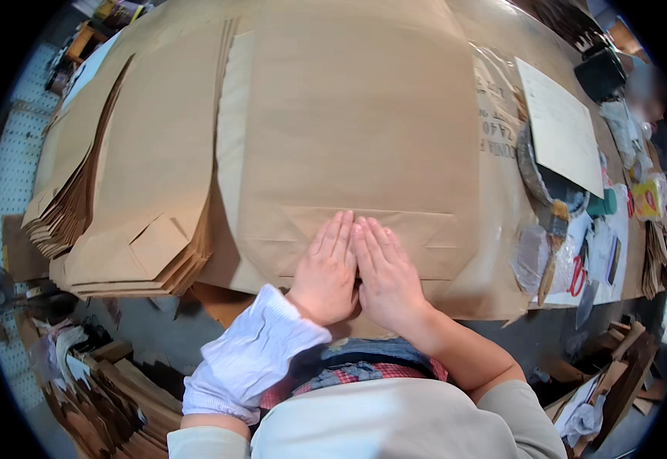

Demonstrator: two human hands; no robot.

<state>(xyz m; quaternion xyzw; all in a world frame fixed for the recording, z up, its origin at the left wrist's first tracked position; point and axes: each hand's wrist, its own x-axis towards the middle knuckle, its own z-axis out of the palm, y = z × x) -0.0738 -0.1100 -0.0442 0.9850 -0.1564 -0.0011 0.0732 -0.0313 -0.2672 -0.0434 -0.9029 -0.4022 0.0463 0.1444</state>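
A large brown paper bag [360,115] lies flat in front of me, its folded bottom flap [440,229] toward my body. My left hand [326,268] rests flat on the middle of that flap, fingers stretched out and pointing away from me. Close beside it, my right hand [385,268] lies flat too, the two hands nearly touching at the index fingers. Neither hand holds anything. A striped white sleeve cover [253,352] wraps my left forearm, while the right forearm is bare.
Stacked brown paper bags [154,153] fill the table's left side. On the right lie a white card [559,122] over a round container [536,172], a brush [555,237], red-handled scissors [577,277] and a knife [587,304]. Cardboard pieces [131,413] stand below the table at left.
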